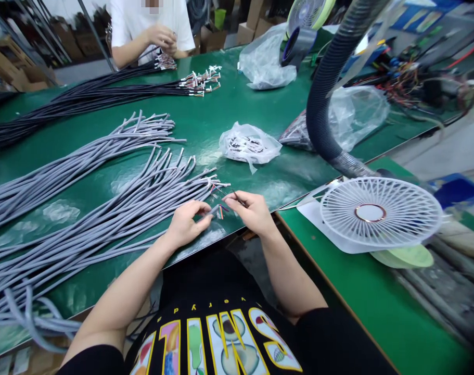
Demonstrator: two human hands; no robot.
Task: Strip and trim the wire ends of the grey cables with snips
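My left hand (187, 223) pinches the end of a grey cable (214, 209) at the near edge of the green table (229, 112). Short coloured wires (220, 212) stick out of that cable end. My right hand (251, 210) is closed beside it, fingertips pinching one of the thin wires. Both hands are close together, almost touching. A large bundle of grey cables (104, 208) fans out to the left of my hands.
A black cable bundle (84, 96) lies at the far side, where another person (151, 31) handles its ends. Plastic bags (249, 144) lie mid-table. A black ribbed hose (325, 88) hangs at right above a white fan (379, 213).
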